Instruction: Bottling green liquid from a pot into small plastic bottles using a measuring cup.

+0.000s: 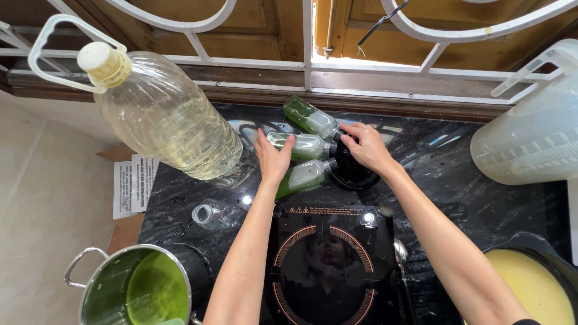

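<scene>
Left hand (274,157) lying flat and open on the middle bottle (301,145), centre frame. Right hand (365,146) curled on black caps (352,171); grip unclear. Best kept steady, necks level.

Both hands (274,157) on green bottles (304,146)
</scene>
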